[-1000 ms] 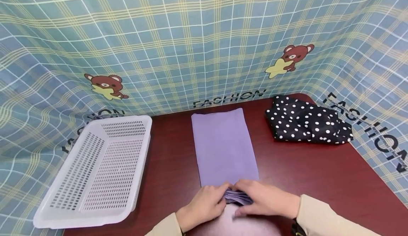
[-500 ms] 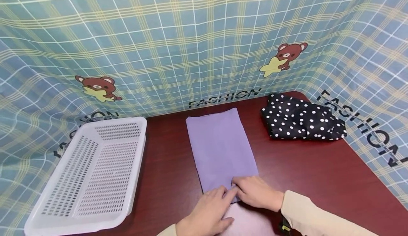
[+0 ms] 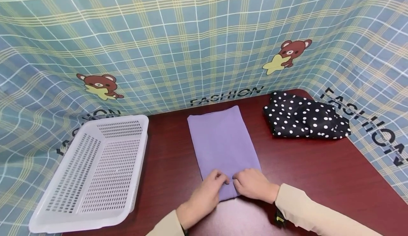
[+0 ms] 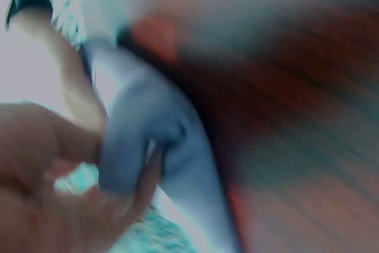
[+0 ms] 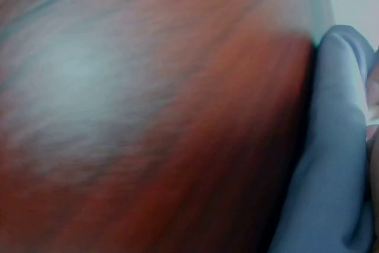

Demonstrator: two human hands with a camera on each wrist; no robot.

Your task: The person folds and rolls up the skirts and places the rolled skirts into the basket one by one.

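Both hands, left hand [image 3: 204,197] and right hand [image 3: 253,185], pinch purple cloth [image 3: 223,144] near edge; soft, light, limp, best gripped at corners

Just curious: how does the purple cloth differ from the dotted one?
The purple cloth is plain; the dotted cloth is black with white dots. The purple cloth lies flat as a neat rectangle, both hands gripping its near edge; the dotted cloth sits bunched and untouched. Both rest on the table.
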